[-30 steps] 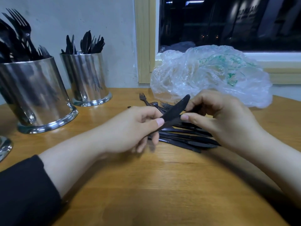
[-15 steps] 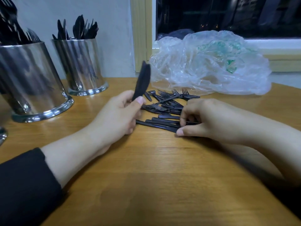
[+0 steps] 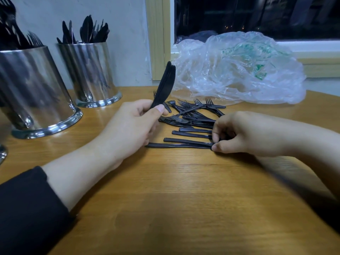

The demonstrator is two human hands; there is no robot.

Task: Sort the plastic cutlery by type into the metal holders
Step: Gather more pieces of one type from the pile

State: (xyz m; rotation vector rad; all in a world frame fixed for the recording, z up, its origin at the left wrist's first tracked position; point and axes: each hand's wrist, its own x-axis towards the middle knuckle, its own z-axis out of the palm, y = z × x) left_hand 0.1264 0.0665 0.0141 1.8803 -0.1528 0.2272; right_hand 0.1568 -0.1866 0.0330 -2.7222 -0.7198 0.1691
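Note:
My left hand [image 3: 132, 126] grips a small bunch of black plastic knives [image 3: 164, 85], blades pointing up. A pile of black forks and knives [image 3: 195, 115] lies on the wooden table between my hands. My right hand [image 3: 239, 134] is curled over the right end of the pile, thumb and fingers pinching the black knife [image 3: 184, 145] nearest me. At the left stand two metal holders: the near one [image 3: 33, 92] holds forks, the far one [image 3: 90, 74] holds knives.
A crumpled clear plastic bag [image 3: 239, 69] lies behind the pile by the window frame. The edge of a third metal object [image 3: 2, 153] shows at the far left. The table's near half [image 3: 174, 208] is bare wood.
My left hand took the knife from both hands and raised it upright. My right hand dropped to the pile and closed on the nearest knife.

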